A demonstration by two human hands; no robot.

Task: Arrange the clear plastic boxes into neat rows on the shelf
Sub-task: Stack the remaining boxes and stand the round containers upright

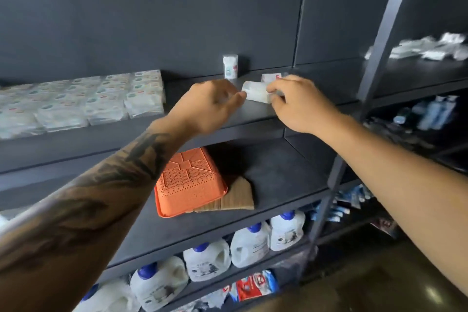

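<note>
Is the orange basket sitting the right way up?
No, the orange basket lies upside down, its patterned bottom facing up.
</note>
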